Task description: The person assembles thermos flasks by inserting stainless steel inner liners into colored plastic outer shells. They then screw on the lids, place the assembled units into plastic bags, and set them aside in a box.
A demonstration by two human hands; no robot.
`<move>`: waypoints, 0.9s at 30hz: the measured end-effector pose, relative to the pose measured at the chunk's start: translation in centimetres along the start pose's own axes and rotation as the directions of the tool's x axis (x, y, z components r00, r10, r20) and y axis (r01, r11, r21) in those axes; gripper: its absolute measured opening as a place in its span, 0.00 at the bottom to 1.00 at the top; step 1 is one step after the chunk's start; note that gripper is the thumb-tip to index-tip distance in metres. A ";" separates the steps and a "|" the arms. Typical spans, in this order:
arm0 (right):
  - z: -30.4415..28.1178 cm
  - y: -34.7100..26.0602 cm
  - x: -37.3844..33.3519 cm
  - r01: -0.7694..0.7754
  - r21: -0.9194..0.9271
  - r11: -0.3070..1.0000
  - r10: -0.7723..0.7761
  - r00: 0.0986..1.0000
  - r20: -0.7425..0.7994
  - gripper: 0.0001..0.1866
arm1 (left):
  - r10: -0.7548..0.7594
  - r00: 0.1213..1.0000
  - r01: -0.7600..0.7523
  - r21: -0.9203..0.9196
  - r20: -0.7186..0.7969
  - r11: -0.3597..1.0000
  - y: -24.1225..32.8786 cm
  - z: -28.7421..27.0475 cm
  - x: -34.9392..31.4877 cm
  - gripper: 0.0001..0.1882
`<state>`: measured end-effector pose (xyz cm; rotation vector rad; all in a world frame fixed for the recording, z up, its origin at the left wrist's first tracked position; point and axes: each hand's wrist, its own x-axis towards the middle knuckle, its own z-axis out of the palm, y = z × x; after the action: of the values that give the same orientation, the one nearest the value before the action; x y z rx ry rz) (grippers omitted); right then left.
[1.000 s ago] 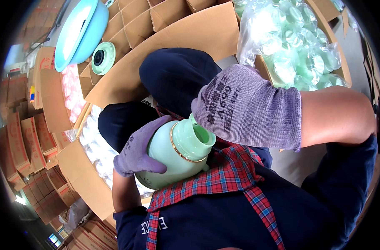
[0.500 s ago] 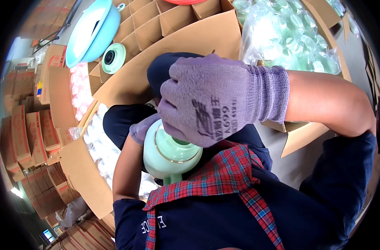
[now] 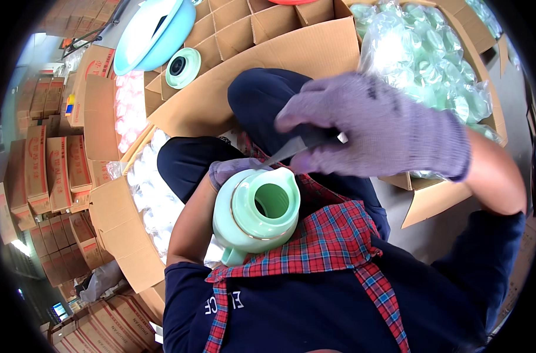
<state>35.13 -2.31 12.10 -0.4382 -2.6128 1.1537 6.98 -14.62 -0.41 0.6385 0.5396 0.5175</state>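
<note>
1. Mint-green flask (image 3: 230, 215), held tilted at the person's lap, just against the red plaid apron (image 3: 321, 241); its open mouth faces up toward the head camera, hollow inside visible, thin gold ring round the shoulder
2. Spout of flask points away from the body; green handle (image 3: 234, 256) sits on the near side, toward the apron
3. Left hand (image 3: 235, 170), purple glove, lies round the far left side of the flask and clasps it; fingertips mostly hidden, so how widely they are spread cannot be told
4. Right hand (image 3: 368, 132), same kind of glove, slightly blurred, raised beyond the flask mouth and to its right; thumb and fingers clamped on a bladed tool (image 3: 288, 148), forefinger stretched along above, thumb below, dark grip between them
5. Blade slants down and left to the gap between spout and left glove; contact with either cannot be told
6. Far side of the knees: divided carton (image 3: 291, 56), with a round green part (image 3: 184, 68) with dark centre resting on its left edge, near light-blue basins (image 3: 172, 40)
7. Right of that: box of clear-wrapped green pieces (image 3: 424, 65)
8. Left: pink wrapped pieces (image 3: 130, 109), white wrapped pieces (image 3: 156, 203), and stacked brown cartons (image 3: 47, 173) farther off
</note>
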 end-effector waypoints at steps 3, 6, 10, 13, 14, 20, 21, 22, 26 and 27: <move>4.7 0.2 0.7 0.180 0.089 0.980 -0.173 0.982 -0.079 0.19 | 0.003 1.000 -0.004 0.027 0.020 1.000 0.4 -0.6 1.2 0.39; 6.8 0.4 3.3 0.375 -0.084 0.923 -0.383 0.916 -0.119 0.19 | 0.053 0.997 -0.045 0.124 -0.064 0.991 1.8 -0.5 0.9 0.37; 5.5 1.0 4.2 0.191 0.105 0.976 -0.171 0.969 -0.177 0.13 | 0.223 0.938 -0.132 0.324 -0.263 0.937 4.5 1.1 -1.7 0.34; 5.0 -0.4 4.4 0.020 0.312 0.950 -0.012 0.999 -0.030 0.15 | 0.232 0.969 -0.239 -0.077 -0.083 0.968 2.6 1.7 -4.2 0.53; 5.6 -0.7 4.6 -0.039 0.423 0.905 0.043 0.999 0.001 0.13 | 0.217 0.975 -0.208 -0.163 0.040 0.965 1.9 0.7 -3.7 0.54; 6.5 3.8 4.9 -0.171 0.636 0.753 0.280 0.957 -0.074 0.14 | 0.275 0.870 -0.126 -0.353 0.410 0.927 0.4 -1.9 -1.8 0.53; 6.9 4.5 4.9 -0.109 0.587 0.803 0.235 0.961 -0.144 0.17 | 0.300 0.854 -0.159 -0.338 0.424 0.928 0.3 -2.2 -1.6 0.54; 6.9 4.8 4.5 -0.120 0.498 0.859 0.235 0.956 -0.176 0.18 | 0.304 0.847 -0.169 -0.322 0.435 0.932 0.3 -2.5 -1.4 0.55; 6.5 3.7 3.5 -0.220 0.550 0.805 0.279 0.960 -0.024 0.25 | 0.279 0.875 -0.185 -0.258 0.395 0.948 0.3 -2.7 -1.8 0.56; 6.2 3.3 3.4 -0.275 0.643 0.715 0.287 0.954 0.089 0.26 | 0.266 0.890 -0.183 -0.244 0.370 0.952 0.5 -2.6 -1.9 0.56</move>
<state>30.44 -3.08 5.91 -0.6896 -1.9613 2.0352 3.84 -14.35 -1.27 0.5929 0.0213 0.6330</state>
